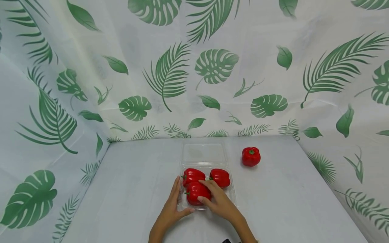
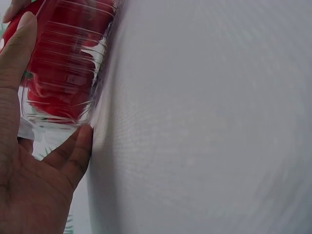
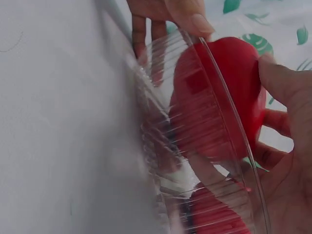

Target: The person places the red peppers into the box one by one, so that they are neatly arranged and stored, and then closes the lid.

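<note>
Nearest red bell pepper (image 1: pixel 196 194) sits in the clear clamshell (image 1: pixel 204 153), lower centre of the frame, likely light, firm and slick (glossy skin), best held round its shoulders, where right hand (image 1: pixel 221 203) clamps it, left hand's (image 1: pixel 172 208) fingers and thumb apart.

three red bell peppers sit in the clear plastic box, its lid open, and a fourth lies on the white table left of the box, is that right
No: the fourth red bell pepper lies on the white table right of the clear plastic box, not left, as the head view shows; the rest stands.
</note>
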`<state>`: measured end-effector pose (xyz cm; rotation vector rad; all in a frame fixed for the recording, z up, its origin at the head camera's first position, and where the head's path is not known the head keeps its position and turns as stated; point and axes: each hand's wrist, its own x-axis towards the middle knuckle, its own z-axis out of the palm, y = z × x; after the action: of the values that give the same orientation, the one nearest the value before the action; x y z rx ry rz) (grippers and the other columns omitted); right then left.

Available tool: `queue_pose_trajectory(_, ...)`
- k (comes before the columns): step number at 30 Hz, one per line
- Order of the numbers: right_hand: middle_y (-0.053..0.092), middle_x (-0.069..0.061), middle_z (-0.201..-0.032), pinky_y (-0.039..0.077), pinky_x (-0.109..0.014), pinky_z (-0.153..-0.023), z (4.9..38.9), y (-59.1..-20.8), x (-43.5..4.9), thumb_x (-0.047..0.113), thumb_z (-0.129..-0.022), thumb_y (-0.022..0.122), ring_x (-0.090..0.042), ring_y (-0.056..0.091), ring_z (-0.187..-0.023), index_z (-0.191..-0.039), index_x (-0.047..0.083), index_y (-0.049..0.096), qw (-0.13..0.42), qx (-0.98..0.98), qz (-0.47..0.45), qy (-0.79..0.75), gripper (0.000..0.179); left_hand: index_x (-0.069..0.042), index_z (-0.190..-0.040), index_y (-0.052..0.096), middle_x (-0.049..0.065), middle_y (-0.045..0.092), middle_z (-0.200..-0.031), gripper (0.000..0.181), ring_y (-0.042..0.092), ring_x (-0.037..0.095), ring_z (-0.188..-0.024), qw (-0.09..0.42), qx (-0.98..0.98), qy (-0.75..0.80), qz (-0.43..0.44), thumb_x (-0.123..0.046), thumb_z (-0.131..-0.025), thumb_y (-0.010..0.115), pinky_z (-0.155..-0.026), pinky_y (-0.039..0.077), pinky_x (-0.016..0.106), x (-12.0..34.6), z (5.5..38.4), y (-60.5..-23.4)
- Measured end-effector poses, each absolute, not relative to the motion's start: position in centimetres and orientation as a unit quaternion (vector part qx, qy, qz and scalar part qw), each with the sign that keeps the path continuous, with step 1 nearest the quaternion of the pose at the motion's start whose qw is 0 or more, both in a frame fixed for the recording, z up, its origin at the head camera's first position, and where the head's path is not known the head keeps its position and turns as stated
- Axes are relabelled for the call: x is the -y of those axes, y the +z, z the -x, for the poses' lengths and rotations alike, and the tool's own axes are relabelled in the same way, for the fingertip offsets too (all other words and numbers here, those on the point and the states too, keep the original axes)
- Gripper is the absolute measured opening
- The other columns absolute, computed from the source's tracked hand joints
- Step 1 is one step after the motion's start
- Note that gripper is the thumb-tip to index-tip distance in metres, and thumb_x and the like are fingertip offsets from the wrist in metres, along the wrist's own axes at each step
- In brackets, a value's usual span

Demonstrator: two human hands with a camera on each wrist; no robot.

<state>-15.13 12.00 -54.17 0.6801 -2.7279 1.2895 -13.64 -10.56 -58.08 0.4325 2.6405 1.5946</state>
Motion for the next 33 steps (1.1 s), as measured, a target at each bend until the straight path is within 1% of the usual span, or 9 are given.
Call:
queue_pose_trajectory(2,0.060,0.002,-0.122,0.055,-0.046,-0.097,15.20,-54.23,-12.12,0.041,-0.090,0.067,-0.019,0.060,-0.114,-0.137,0.018,0.055,0.024,0.876,-0.228,0.425,0.054,-0.021,-0.159,0.008,-0.002,0.006,-0.166,0.114,0.015,0.030,-0.151,0.015,-0.847,0.513,-0.137,-0.044,-0.075,0.082,-0.114,0.031,0.054,10.51,13.64,-58.00)
queue_pose_trajectory(4,0.061,0.003,-0.120,0.055,-0.045,-0.096,15.23,-54.28,-12.15,0.041,-0.090,0.068,-0.017,0.060,-0.112,-0.136,0.018,0.056,0.023,0.875,-0.232,0.424,0.054,-0.022,-0.159,0.008,-0.002,0.006,-0.166,0.114,0.015,0.031,-0.151,0.018,-0.846,0.515,-0.134,-0.045,-0.075,0.082,-0.114,0.031,0.054,10.47,13.59,-57.89)
queue_pose_trajectory(12,0.062,-0.001,-0.133,0.050,-0.047,-0.102,15.31,-54.31,-12.05,0.048,-0.087,0.068,-0.022,0.058,-0.126,-0.133,0.015,0.055,-0.005,0.881,-0.214,0.422,0.058,-0.021,-0.159,0.009,-0.003,0.006,-0.166,0.112,0.015,0.030,-0.151,0.018,-0.849,0.510,-0.135,-0.046,-0.076,0.081,-0.113,0.032,0.053,10.40,13.57,-57.78)
queue_pose_trajectory(17,0.063,-0.003,-0.134,0.053,-0.047,-0.099,15.27,-54.14,-12.03,0.047,-0.087,0.069,-0.023,0.061,-0.123,-0.132,0.015,0.056,-0.012,0.883,-0.212,0.418,0.056,-0.020,-0.159,0.010,-0.002,0.006,-0.166,0.112,0.015,0.032,-0.151,0.016,-0.847,0.515,-0.131,-0.042,-0.076,0.082,-0.113,0.032,0.054,10.35,13.55,-57.71)
queue_pose_trajectory(21,0.064,-0.001,-0.131,0.053,-0.046,-0.098,15.19,-54.19,-12.08,0.048,-0.086,0.069,-0.023,0.061,-0.122,-0.131,0.016,0.058,-0.006,0.891,-0.211,0.402,0.056,-0.021,-0.159,0.009,0.001,0.006,-0.166,0.112,0.015,0.034,-0.150,0.016,-0.849,0.514,-0.126,-0.041,-0.076,0.082,-0.112,0.033,0.056,10.22,13.46,-57.87)
queue_pose_trajectory(24,0.065,0.001,-0.120,0.057,-0.039,-0.094,15.07,-54.23,-12.08,0.050,-0.085,0.070,-0.018,0.063,-0.111,-0.129,0.018,0.060,0.010,0.900,-0.209,0.382,0.056,-0.021,-0.159,0.008,0.004,0.006,-0.166,0.113,0.016,0.035,-0.150,0.015,-0.852,0.508,-0.126,-0.042,-0.076,0.082,-0.111,0.034,0.056,10.15,13.38,-57.97)
queue_pose_trajectory(27,0.061,0.005,-0.105,0.060,-0.029,-0.083,15.00,-54.26,-12.00,0.051,-0.084,0.071,-0.013,0.060,-0.094,-0.128,0.020,0.062,0.027,0.908,-0.206,0.363,0.055,-0.020,-0.159,0.008,0.006,0.007,-0.166,0.113,0.016,0.035,-0.149,0.010,-0.855,0.503,-0.129,-0.041,-0.076,0.082,-0.111,0.034,0.056,10.15,13.37,-57.96)
queue_pose_trajectory(29,0.058,0.007,-0.098,0.059,-0.025,-0.078,15.00,-54.27,-11.89,0.052,-0.083,0.071,-0.010,0.056,-0.086,-0.128,0.022,0.063,0.036,0.915,-0.200,0.350,0.055,-0.020,-0.159,0.008,0.005,0.007,-0.166,0.113,0.016,0.035,-0.150,0.009,-0.855,0.502,-0.127,-0.041,-0.076,0.082,-0.111,0.034,0.056,10.18,13.40,-57.92)
queue_pose_trajectory(33,0.060,0.009,-0.094,0.058,-0.023,-0.072,15.07,-54.41,-11.74,0.059,-0.082,0.068,-0.004,0.053,-0.077,-0.130,0.027,0.063,0.054,0.936,-0.188,0.291,0.058,-0.021,-0.159,0.007,0.000,0.004,-0.167,0.113,0.015,0.034,-0.150,0.014,-0.855,0.502,-0.126,-0.043,-0.076,0.082,-0.111,0.035,0.055,10.25,13.50,-57.77)
